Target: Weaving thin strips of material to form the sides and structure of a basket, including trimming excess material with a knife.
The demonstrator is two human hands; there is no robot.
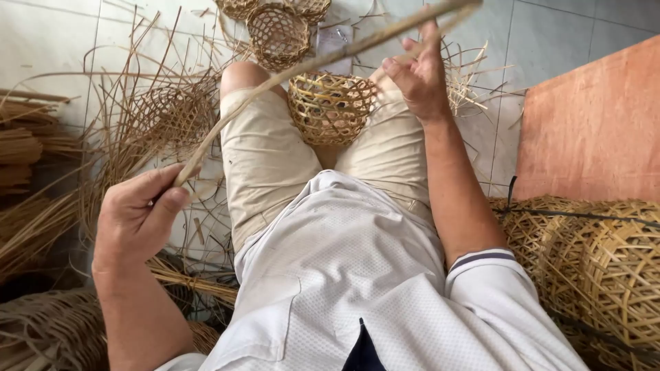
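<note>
White shirt [344, 275] foremost, left hand [137, 213] and right hand [416, 75] each pinching one long bamboo strip [302, 69], small openwork basket [330, 106] wedged between knees, tiled floor [543, 41].

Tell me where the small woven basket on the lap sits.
In the head view, the small woven basket sits centre-top, wedged between the person's knees, below the long strip held by both hands.
</note>
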